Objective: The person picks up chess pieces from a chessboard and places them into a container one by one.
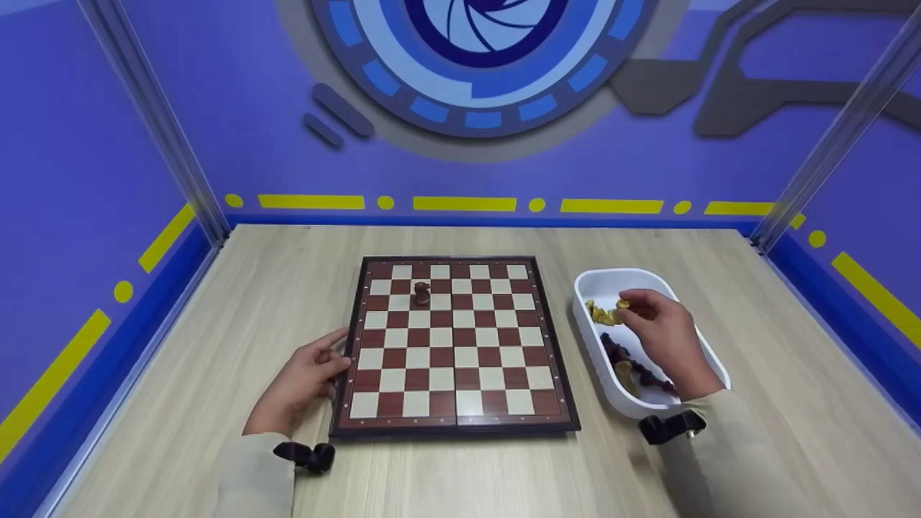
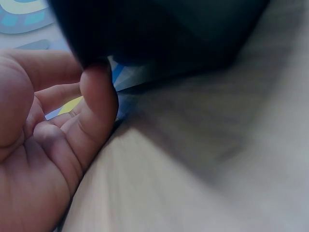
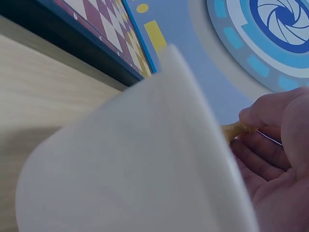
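A brown and cream chessboard [image 1: 442, 348] with a dark frame lies on the table. One dark brown chess piece [image 1: 422, 293] stands near its far left part. At the board's left edge, my left hand [image 1: 306, 378] grips the side with thumb and fingers; the left wrist view shows the fingers [image 2: 99, 96] against the dark frame. My right hand [image 1: 665, 338] is over the white tray [image 1: 626, 276], pinching a yellow chess piece [image 3: 235, 130] between thumb and fingers. The fingers partly cover that piece, so its kind cannot be told.
Inside the tray lie several yellow chess pieces [image 1: 599, 314] at the far end and dark pieces [image 1: 633, 362] nearer. The wooden table [image 1: 273, 288] meets blue-purple walls [image 1: 252, 144] at the back and sides. Metal posts [image 1: 155, 108] stand at the corners.
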Available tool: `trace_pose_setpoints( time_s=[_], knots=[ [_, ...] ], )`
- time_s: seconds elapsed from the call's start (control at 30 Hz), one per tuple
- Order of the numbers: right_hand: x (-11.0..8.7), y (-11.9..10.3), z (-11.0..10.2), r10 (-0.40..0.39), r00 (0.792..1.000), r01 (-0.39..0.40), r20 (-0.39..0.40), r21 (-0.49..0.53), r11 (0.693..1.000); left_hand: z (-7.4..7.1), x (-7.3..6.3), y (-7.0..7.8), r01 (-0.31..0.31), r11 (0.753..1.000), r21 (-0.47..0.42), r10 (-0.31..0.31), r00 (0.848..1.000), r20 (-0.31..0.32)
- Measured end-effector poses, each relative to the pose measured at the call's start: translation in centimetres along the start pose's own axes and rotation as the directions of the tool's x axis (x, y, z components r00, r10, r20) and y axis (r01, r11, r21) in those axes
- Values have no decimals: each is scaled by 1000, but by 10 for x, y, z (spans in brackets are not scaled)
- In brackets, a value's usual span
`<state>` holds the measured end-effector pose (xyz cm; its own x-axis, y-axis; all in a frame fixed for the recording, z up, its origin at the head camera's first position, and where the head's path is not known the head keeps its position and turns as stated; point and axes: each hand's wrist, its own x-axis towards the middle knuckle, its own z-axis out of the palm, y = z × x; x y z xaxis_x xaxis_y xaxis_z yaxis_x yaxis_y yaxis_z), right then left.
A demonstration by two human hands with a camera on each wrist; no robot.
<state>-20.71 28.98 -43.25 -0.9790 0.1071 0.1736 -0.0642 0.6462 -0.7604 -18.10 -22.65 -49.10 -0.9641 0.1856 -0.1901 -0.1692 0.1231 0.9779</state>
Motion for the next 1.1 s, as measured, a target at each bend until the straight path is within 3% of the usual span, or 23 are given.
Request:
trace_pose_setpoints(
  time_s=[0.47,0.8,1.1],
  knots=[
    [1,2,-4,22,1000,-21,14,-34,999,0,-1,0,12,1000,-1,-12,1000,-6],
    [1,1,2,-10,1000,10,-5,-46,999,-2,-1,-1,-12,1000,-8,12,1000,20],
    [1,-3,6,-27,1000,27,-2,5,1000,1,-1,1,5,1000,1,-5,1000,-12]
  ],
)
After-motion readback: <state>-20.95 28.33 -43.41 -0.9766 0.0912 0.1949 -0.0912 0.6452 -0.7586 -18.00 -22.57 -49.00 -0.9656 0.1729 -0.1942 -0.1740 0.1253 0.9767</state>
